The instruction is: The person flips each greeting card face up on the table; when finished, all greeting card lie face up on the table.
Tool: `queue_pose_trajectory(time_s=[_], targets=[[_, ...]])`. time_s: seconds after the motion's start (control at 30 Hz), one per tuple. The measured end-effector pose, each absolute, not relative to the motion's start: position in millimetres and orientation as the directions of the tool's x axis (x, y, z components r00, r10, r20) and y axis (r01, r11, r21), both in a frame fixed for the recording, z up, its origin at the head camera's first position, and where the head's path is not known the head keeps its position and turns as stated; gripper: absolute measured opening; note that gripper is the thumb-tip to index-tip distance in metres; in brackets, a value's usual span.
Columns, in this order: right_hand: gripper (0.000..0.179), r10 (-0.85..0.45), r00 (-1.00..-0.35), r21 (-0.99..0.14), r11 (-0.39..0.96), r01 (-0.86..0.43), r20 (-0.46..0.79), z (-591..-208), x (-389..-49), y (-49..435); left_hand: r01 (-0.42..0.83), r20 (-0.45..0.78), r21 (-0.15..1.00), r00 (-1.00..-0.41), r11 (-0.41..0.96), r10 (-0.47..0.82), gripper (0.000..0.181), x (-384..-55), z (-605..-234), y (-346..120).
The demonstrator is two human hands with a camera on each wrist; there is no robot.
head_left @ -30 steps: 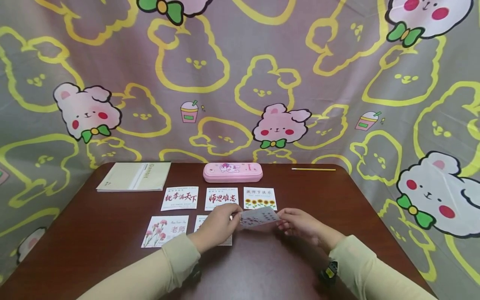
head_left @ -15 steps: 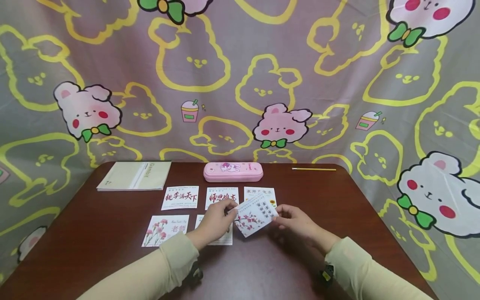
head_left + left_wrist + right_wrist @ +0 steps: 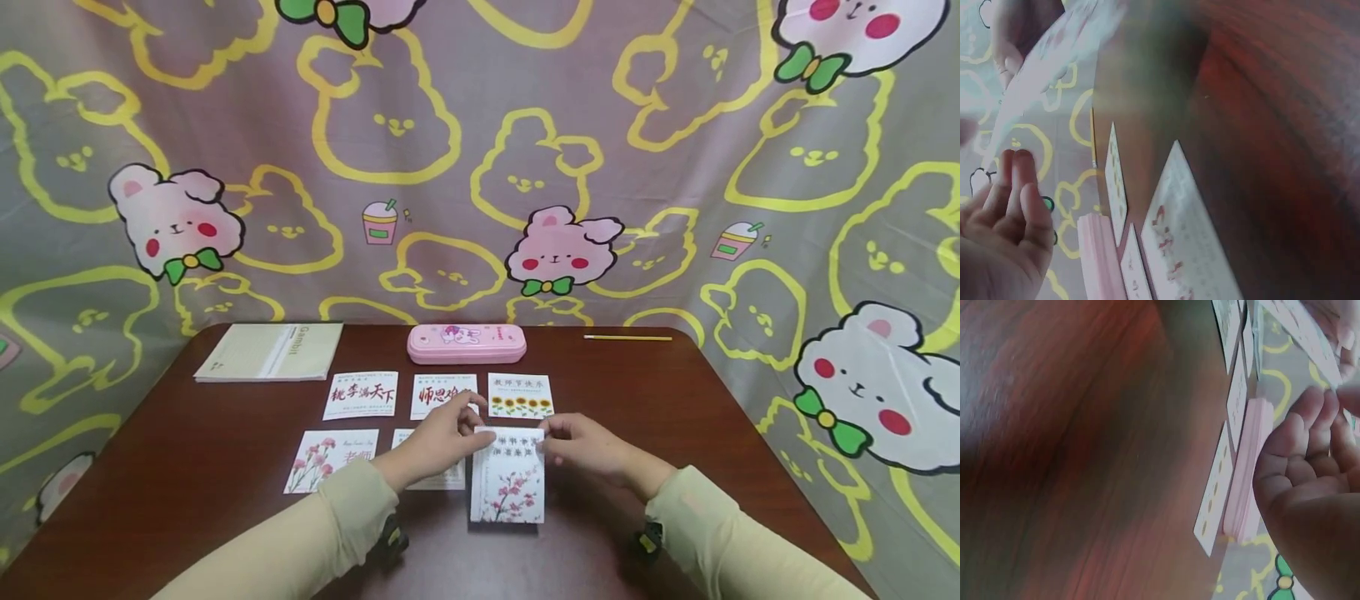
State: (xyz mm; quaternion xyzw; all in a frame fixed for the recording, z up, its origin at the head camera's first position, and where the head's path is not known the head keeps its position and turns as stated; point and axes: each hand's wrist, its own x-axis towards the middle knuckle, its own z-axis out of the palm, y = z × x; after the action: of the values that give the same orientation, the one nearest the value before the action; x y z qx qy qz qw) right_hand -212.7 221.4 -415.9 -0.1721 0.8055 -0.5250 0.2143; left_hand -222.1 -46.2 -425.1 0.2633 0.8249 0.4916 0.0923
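Observation:
A white card (image 3: 508, 492) with pink blossoms and dark lettering is held above the table, its lettering upside down in the head view. My left hand (image 3: 438, 442) pinches its far left corner, the thumb lying over the card's face. At the far right edge my right hand (image 3: 596, 450) pinches the same card, fingers curled. In the left wrist view the card (image 3: 1054, 69) is blurred and slants across the top. The right wrist view shows its corner at my right fingertips (image 3: 1329, 400). Beneath my left hand, one card (image 3: 450, 477) is partly covered.
Behind the hands lie two red-lettered cards (image 3: 362, 395) and a sunflower card (image 3: 520, 397). A carnation card (image 3: 322, 462) lies at left. Farther back are a cream notebook (image 3: 262, 352), a pink pencil case (image 3: 467, 345) and a yellow pencil (image 3: 630, 338), before a patterned curtain (image 3: 420, 108).
The held card has turned between my hands, from a foreshortened, slanted pose to squared up with its blossoms nearest me. It no longer overlaps the sunflower card.

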Motion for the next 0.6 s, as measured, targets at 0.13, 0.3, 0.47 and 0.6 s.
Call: queue_pose_trajectory(time_s=[0.13,0.3,0.47,0.6], targets=[[0.010,-0.546,-0.819,-0.897,0.431,-0.097,-0.174,-415.0,-210.4,213.1,0.448,0.111,0.794,-0.770,0.410,0.628,0.017,-219.9,-422.0,-44.1],[0.012,-0.512,-0.845,-0.893,0.438,-0.103,-0.154,-412.6,-212.7,206.7,0.470,0.106,0.765,-0.766,0.441,0.634,0.006,-218.6,-424.8,-43.5],[0.015,-0.377,-0.919,-0.914,0.403,-0.051,-0.115,-414.7,-219.0,207.5,0.355,0.125,0.831,-0.869,0.427,0.479,0.004,-223.7,-428.1,-48.2],[0.019,-0.192,-0.972,-0.965,0.246,0.090,-0.139,-417.9,-223.1,209.0,0.216,0.090,0.903,-0.940,0.370,0.329,0.005,-226.7,-428.7,-50.3]])
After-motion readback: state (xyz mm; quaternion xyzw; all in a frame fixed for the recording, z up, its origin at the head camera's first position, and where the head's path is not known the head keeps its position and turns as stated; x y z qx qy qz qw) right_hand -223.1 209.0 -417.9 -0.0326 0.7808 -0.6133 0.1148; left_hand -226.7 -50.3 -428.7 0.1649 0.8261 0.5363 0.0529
